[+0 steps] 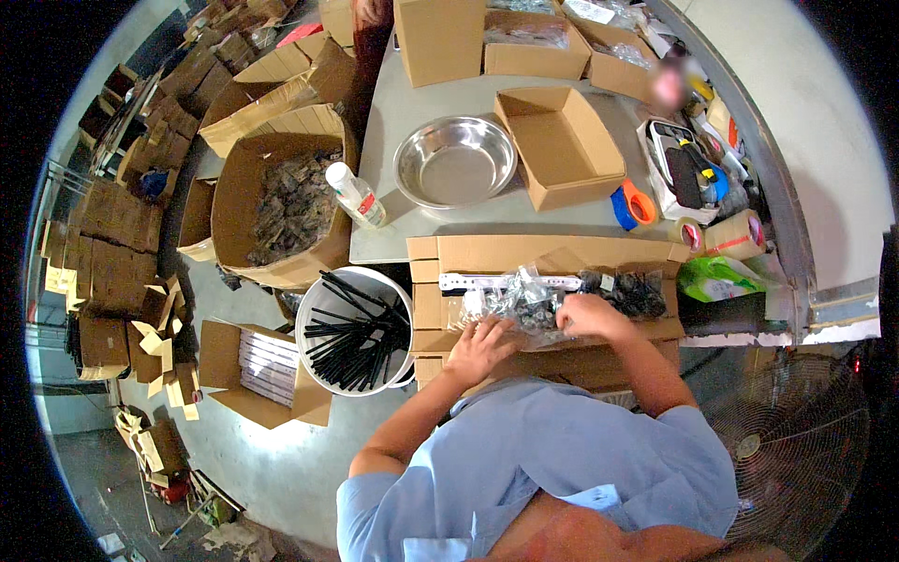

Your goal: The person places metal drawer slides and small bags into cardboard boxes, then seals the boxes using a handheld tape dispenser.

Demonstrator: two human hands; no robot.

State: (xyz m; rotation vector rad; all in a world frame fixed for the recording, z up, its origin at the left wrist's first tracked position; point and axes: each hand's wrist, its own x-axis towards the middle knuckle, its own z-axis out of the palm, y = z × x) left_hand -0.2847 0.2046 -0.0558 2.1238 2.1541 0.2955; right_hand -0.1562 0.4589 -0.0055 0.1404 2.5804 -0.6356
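Observation:
In front of me lies a long cardboard box point(552, 248) with its flaps folded out. Inside it are a white perforated strip point(459, 282), a clear plastic bag point(529, 298) of small shiny parts, and black parts in clear film point(639, 296). My left hand point(482, 348) rests at the near left edge of the bag, fingers spread and slightly bent. My right hand point(590, 315) is closed at the right side of the bag, its fingertips pinching the plastic. What lies under both hands is hidden.
A white bucket point(306, 342) of black rods and a box of white strips point(267, 365) stand left. On the table are a spray bottle point(356, 195), steel bowl point(455, 161), open carton point(562, 140) and tape dispenser point(634, 205). A fan point(782, 450) stands right.

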